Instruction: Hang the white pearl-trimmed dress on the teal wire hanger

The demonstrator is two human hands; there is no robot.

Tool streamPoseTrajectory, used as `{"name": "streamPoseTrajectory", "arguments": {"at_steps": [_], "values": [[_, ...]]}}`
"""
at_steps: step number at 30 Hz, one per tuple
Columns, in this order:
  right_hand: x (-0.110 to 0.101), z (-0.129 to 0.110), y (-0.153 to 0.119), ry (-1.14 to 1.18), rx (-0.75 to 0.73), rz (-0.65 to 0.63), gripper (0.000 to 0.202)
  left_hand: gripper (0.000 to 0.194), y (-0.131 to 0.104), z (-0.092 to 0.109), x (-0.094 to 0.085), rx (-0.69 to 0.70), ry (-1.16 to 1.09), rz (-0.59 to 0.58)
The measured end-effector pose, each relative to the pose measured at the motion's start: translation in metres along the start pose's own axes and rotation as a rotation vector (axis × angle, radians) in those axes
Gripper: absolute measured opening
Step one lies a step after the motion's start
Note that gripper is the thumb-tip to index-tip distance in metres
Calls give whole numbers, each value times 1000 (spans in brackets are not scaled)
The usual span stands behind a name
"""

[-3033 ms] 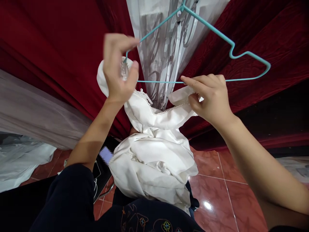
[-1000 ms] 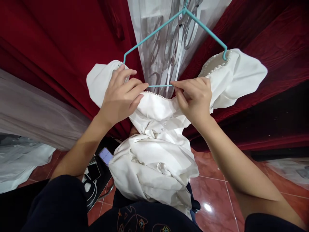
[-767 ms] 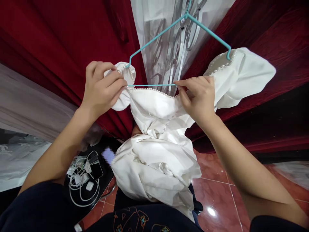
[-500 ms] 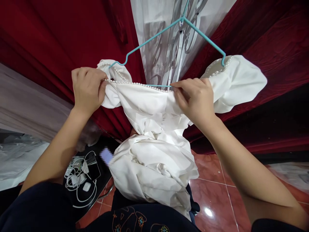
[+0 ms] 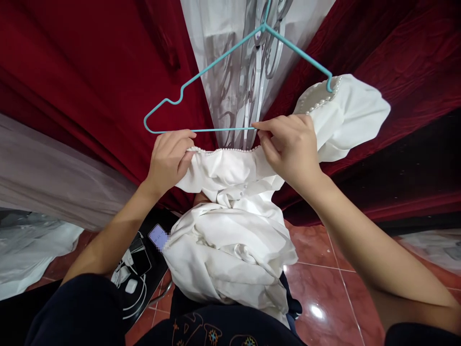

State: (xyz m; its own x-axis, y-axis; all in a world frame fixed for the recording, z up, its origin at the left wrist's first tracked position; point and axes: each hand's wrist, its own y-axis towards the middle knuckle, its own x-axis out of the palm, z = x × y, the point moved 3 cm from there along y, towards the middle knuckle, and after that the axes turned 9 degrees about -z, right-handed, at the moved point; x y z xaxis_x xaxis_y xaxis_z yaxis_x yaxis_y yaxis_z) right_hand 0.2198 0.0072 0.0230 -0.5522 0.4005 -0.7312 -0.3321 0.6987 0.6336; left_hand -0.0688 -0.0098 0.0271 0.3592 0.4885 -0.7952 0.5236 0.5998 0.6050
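A white dress [image 5: 230, 230] with a pearl-beaded neckline lies bunched over my lap, its top raised toward a light blue hanger [image 5: 219, 60]. My left hand [image 5: 171, 158] pinches the beaded edge at the left, just under the hanger's bottom bar. My right hand [image 5: 291, 144] is closed on the neckline, thumb and fingertip also at the bar's right part. The puffed right sleeve [image 5: 355, 117] still hangs around the hanger's right end. The hanger's left end is bare. The left sleeve is mostly hidden, gathered below my left hand.
Red curtains [image 5: 108, 62] flank a pale fabric panel and white scrollwork [image 5: 255, 91] behind the hanger. At lower left, a black seat-like surface [image 5: 131, 312] carries a phone [image 5: 140, 259], white cables, an earbud case [image 5: 131, 286] and a lit screen [image 5: 158, 236]. Red tiles [image 5: 320, 283] cover the floor.
My left hand has moved right and down, drawing the left sleeve off the hanger's left end. The neckline now sags below the bar. My right hand has hardly moved.
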Motion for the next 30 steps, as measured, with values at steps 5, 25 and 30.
{"name": "streamPoseTrajectory", "arguments": {"at_steps": [5,25,30], "values": [[-6,-4,1,41,-90,-30,31,18,5,8,3,-82,-5,157],[-39,74,32,-233,238,351,37,22,14,10,10,-94,-31,109],[-63,77,54,-152,451,229,14,16,16,15,4,-80,-30,122]]}}
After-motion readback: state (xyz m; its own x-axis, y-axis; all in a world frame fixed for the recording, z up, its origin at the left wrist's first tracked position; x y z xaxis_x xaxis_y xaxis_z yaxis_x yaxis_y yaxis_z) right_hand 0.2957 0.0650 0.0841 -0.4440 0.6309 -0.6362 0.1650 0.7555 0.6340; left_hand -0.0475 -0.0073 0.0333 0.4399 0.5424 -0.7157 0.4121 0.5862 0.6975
